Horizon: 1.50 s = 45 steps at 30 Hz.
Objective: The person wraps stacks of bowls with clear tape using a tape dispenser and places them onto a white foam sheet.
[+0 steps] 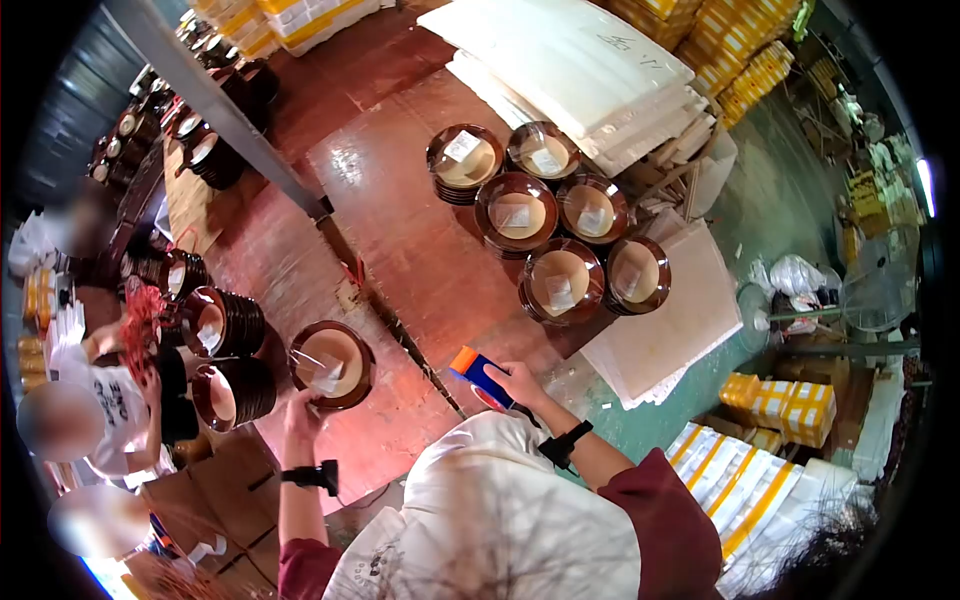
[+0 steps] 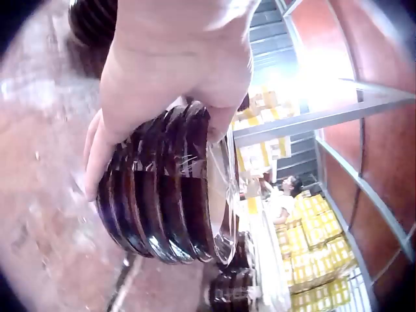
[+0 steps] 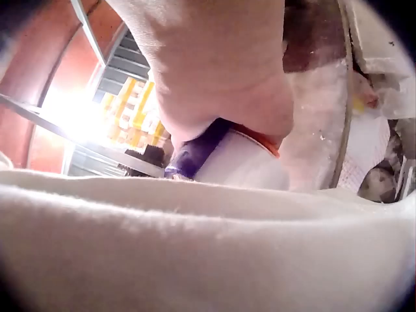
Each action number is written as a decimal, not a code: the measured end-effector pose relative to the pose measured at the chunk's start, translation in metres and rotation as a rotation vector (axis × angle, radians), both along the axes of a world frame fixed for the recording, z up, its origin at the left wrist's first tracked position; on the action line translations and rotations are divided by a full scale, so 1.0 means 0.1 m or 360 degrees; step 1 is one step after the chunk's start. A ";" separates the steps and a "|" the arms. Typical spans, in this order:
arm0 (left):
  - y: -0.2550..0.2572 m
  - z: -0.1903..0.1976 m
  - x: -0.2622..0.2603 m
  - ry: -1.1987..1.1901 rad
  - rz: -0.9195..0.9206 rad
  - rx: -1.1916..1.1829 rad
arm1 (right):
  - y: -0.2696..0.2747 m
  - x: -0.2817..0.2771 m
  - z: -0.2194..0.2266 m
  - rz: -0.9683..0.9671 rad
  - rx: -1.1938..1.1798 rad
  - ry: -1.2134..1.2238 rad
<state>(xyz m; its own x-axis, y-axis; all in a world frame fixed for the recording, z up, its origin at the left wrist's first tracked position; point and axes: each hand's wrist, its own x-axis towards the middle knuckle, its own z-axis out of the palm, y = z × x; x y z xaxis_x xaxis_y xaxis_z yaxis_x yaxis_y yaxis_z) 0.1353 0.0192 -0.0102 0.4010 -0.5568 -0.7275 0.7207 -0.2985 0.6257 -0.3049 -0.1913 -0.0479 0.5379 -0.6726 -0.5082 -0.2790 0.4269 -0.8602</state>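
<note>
My left hand (image 1: 302, 412) grips the near edge of a stack of dark brown glazed bowls (image 1: 345, 350) with pale insides, standing on the reddish table. In the left wrist view, its fingers spread down the side of the stack (image 2: 156, 208), with the thumb at the top rim. A white slip and glossy clear film lie in the top bowl. Close to my body, my right hand (image 1: 518, 384) holds a blue tape dispenser (image 1: 480, 372) with an orange end. The right wrist view shows part of the dispenser (image 3: 205, 153) under the palm; white cloth hides the lower half.
Several more bowl stacks (image 1: 516, 212) with slips stand at the table's far right, beside white foam sheets (image 1: 570, 60). Other stacks (image 1: 235, 392) are at the left, near another person (image 1: 125, 400). A metal post (image 1: 215, 105) rises beyond the table seam. Yellow-taped boxes (image 1: 780, 408) are at the right.
</note>
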 end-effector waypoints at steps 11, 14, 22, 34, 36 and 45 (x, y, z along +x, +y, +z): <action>-1.95 -0.61 -1.17 0.0352 -0.0235 -0.0833 | -0.01 -0.29 0.18 0.0077 -0.0095 0.0315; -2.54 -0.75 -1.29 0.0335 -0.0124 -0.0604 | 0.04 -0.54 0.08 0.0037 -0.0167 0.0351; -3.14 -0.59 -1.37 0.0251 0.0072 -0.0622 | 0.08 -1.08 0.02 -0.0258 -0.0029 0.0447; -3.62 -1.11 -1.11 0.0213 0.0499 -0.0549 | -0.08 -1.13 -0.01 -0.0104 -0.0178 0.0589; -3.66 -1.13 -1.14 0.0208 0.0594 -0.0573 | -0.09 -1.13 0.02 -0.0095 -0.0159 0.0597; -3.62 -0.85 -1.15 0.0384 0.0608 -0.0502 | -0.09 -1.22 0.03 -0.0119 -0.0246 0.0587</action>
